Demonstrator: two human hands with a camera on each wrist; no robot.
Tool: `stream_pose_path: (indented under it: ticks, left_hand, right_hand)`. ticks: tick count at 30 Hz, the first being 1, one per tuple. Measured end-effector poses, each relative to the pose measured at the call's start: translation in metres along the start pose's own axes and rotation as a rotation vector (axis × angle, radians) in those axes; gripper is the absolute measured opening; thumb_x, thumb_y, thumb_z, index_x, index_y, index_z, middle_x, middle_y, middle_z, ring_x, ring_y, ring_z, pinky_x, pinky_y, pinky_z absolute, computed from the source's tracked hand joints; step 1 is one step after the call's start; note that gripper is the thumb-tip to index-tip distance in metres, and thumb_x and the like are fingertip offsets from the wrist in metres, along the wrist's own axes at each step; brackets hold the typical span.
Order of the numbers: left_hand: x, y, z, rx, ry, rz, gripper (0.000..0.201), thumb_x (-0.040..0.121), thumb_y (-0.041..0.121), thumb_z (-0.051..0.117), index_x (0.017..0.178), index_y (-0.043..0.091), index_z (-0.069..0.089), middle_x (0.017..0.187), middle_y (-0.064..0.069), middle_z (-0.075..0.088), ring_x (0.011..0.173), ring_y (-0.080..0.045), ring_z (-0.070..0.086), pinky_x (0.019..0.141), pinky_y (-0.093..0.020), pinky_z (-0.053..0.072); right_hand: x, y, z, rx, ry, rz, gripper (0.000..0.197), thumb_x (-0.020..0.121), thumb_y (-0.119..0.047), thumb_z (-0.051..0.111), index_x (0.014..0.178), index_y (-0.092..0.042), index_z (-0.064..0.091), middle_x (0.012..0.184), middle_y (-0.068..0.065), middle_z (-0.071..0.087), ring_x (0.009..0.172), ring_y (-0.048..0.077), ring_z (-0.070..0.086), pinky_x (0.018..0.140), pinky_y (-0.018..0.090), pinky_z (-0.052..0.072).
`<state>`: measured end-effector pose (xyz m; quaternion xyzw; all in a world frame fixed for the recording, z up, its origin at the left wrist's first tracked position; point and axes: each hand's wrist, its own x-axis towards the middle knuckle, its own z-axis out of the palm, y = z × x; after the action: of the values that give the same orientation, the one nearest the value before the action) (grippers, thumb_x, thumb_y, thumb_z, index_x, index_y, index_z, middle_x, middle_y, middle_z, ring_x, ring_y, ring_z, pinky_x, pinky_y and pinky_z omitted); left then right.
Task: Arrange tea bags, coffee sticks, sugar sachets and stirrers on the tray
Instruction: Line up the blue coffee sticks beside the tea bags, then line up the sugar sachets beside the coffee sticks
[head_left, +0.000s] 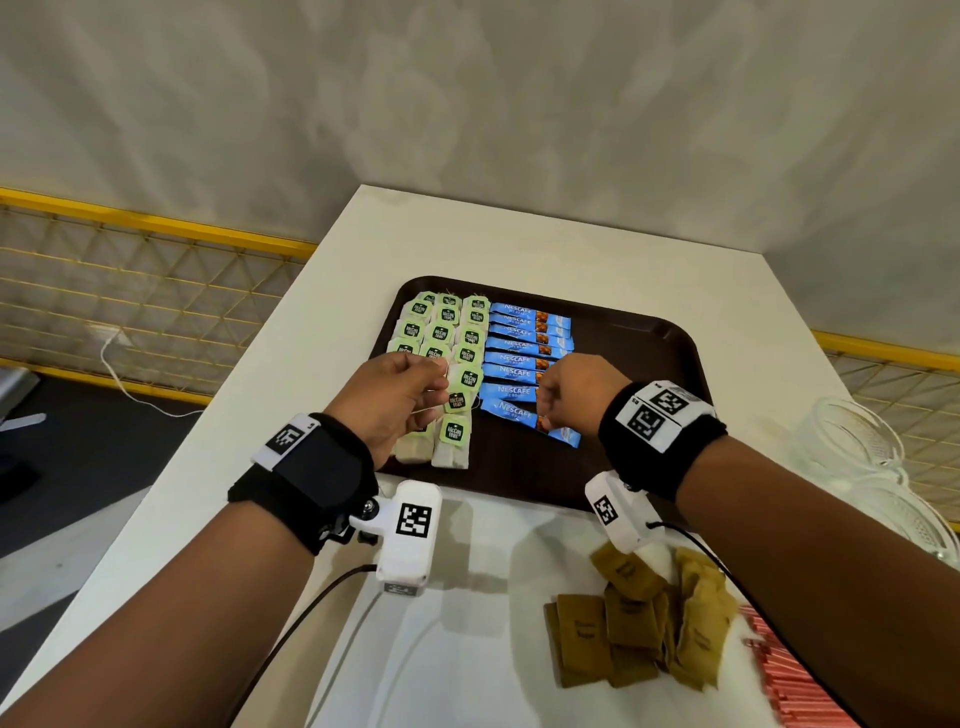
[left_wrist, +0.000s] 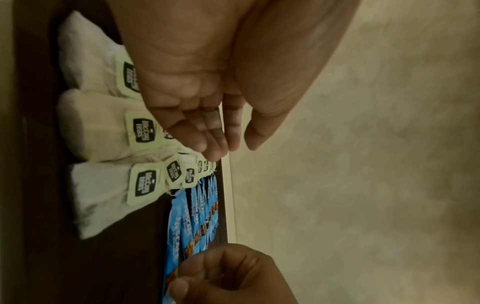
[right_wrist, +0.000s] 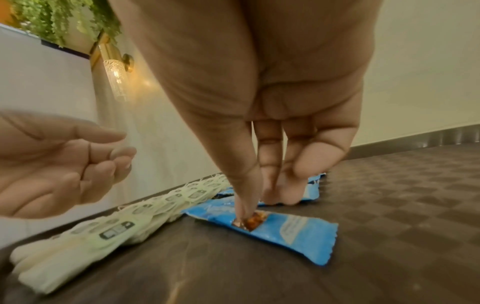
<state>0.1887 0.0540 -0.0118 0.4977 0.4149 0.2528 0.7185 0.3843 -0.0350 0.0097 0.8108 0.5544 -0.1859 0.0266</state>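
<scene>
A dark brown tray holds three columns of green-tagged tea bags on its left part. Beside them lies a column of blue coffee sticks. My left hand hovers over the nearer tea bags; its fingers are relaxed and hold nothing. My right hand reaches down onto the nearest coffee stick, which lies askew. The thumb tip presses its printed middle, and the straight fingers touch the stick behind it. Brown sugar sachets and red stirrers lie on the table in front of the tray.
The tray sits on a white table against a pale wall. Clear glass vessels stand at the table's right edge. The tray's right part is bare. Cables run from both wrist cameras across the near table.
</scene>
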Motion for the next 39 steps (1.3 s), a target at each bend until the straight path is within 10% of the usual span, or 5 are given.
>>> stream_pose_path:
  ticks: [17,27,39]
  left_hand:
    - [-0.017,0.002,-0.006,0.107,0.001,0.038,0.009,0.091,0.024,0.062,0.091,0.015,0.059,0.085,0.001,0.065,0.072,-0.009,0.061,0.067,-0.024,0.049]
    - [-0.058,-0.004,0.042,0.567,-0.298,0.341,0.017,0.091,0.024,0.061,0.092,0.007,0.063,0.079,0.003,0.062,0.071,-0.008,0.056,0.066,-0.024,0.043]
    - [-0.100,-0.056,0.114,1.248,-0.689,0.548,0.032,0.087,0.038,0.063,0.115,0.026,0.057,0.115,0.000,0.052,0.105,-0.018,0.056,0.088,-0.028,0.044]
  right_hand:
    - [0.001,-0.020,-0.004,-0.173,-0.002,-0.008,0.021,0.087,-0.020,0.063,0.104,-0.009,0.068,0.111,0.003,0.067,0.105,0.022,0.062,0.094,0.034,0.049]
    - [-0.115,0.005,-0.008,0.240,0.271,0.077,0.015,0.078,-0.029,0.073,0.081,-0.015,0.069,0.073,-0.007,0.062,0.067,0.009,0.055,0.057,0.013,0.036]
    - [-0.218,0.058,0.057,0.181,0.124,0.337,0.041,0.083,-0.022,0.066,0.123,-0.021,0.058,0.124,0.003,0.058,0.105,0.018,0.056,0.086,0.022,0.038]
